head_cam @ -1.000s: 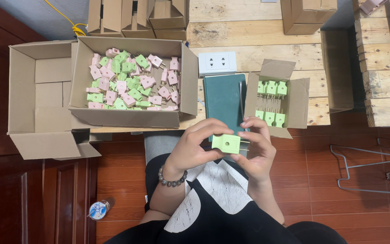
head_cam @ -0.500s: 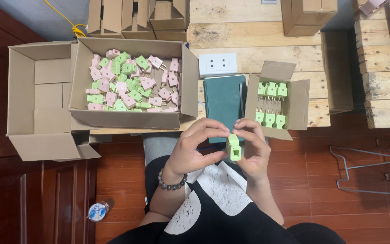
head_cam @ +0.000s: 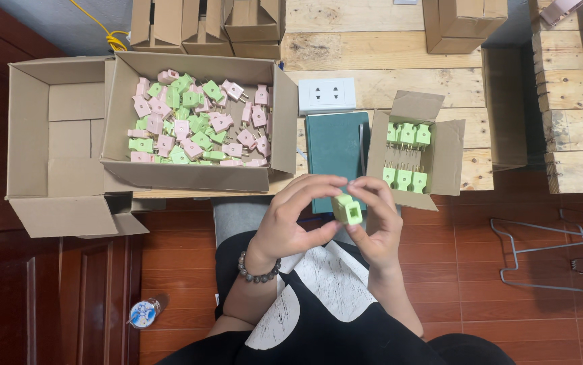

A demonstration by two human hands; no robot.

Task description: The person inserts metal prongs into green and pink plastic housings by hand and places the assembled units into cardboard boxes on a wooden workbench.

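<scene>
Both hands pinched one green plug [head_cam: 347, 209] between fingertips, the left hand [head_cam: 291, 220] and right hand [head_cam: 376, 223] closed round it over the lap, its face turned up, seemingly for a look. Just beyond the right hand sat a small carton [head_cam: 448, 157] of green plugs in neat rows; beyond the left, a big box [head_cam: 190, 174] of loose pink and green ones.

Wooden pallet bench [head_cam: 372, 47]: cardboard boxes [head_cam: 190, 122], white socket [head_cam: 326, 94], green notebook [head_cam: 335, 152].

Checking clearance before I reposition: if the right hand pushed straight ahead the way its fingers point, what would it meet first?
The right hand, holding the green plug with the left hand, points up-left. It would probably meet the dark green notebook first, though depth is unclear.
</scene>
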